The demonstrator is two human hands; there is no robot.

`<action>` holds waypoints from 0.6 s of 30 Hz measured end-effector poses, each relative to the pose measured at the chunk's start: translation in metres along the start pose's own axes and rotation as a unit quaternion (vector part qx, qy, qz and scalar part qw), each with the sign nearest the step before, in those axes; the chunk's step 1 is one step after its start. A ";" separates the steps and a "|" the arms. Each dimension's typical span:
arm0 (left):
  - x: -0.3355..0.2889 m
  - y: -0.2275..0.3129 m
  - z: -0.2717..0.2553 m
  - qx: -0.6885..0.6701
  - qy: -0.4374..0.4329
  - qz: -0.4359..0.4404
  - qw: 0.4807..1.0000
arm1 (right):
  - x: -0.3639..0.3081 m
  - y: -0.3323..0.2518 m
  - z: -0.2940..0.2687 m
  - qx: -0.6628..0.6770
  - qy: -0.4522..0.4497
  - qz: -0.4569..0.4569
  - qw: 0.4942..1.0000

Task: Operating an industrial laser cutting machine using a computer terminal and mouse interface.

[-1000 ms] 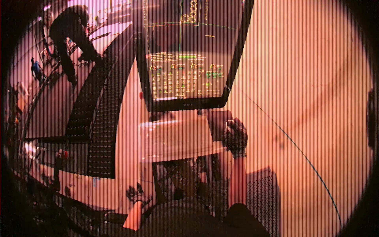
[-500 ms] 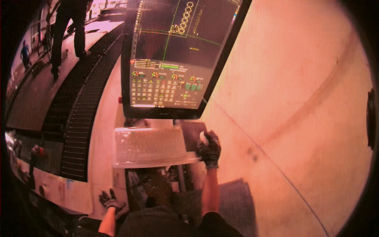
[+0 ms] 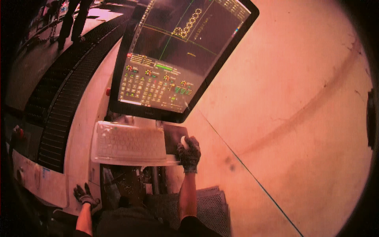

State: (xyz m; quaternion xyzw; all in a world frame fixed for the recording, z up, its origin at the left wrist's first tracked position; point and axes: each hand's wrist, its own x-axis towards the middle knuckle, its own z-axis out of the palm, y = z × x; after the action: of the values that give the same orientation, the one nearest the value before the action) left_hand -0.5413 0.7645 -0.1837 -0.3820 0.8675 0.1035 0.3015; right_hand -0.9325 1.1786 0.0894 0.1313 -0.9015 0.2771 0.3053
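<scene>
My right hand [image 3: 189, 153], in a dark glove, is closed over a white computer mouse [image 3: 184, 141] that shows only at its thumb side. Beneath it lies a dark mouse pad [image 3: 173, 136] at the right end of a shelf. Left of the pad is a keyboard under a clear cover [image 3: 130, 144]. My left hand [image 3: 85, 195], gloved too, rests with fingers spread on the pale machine panel [image 3: 75, 177]. Above the keyboard stands a large monitor [image 3: 167, 59], tilted, showing a dark drawing area with yellow ring shapes and rows of icons below.
A dark slatted machine bed [image 3: 63, 114] runs along the left, with a red knob [image 3: 17, 132] near its front. Beyond it a person's legs [image 3: 75, 23] are visible. A perforated panel [image 3: 213, 207] is by my right forearm. Pale floor [image 3: 284, 98] with a dark line spreads to the right.
The whole view has shifted, so monitor, keyboard and both hands appear farther left and the monitor more tilted. My right hand stays on the mouse; the left stays on the panel.
</scene>
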 end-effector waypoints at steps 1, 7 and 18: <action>0.000 0.001 -0.001 -0.002 -0.001 0.000 1.000 | 0.001 0.000 0.000 0.000 -0.009 0.005 1.000; -0.012 0.003 -0.015 -0.004 -0.013 -0.002 1.000 | 0.002 -0.003 -0.003 0.000 -0.002 0.007 1.000; -0.017 0.008 -0.020 -0.001 0.001 -0.009 1.000 | 0.005 -0.007 -0.004 -0.008 -0.017 0.011 1.000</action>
State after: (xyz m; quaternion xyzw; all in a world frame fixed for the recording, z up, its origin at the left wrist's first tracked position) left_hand -0.5471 0.7716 -0.1577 -0.3899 0.8642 0.1017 0.3014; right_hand -0.9313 1.1754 0.0979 0.1233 -0.9102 0.2712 0.2876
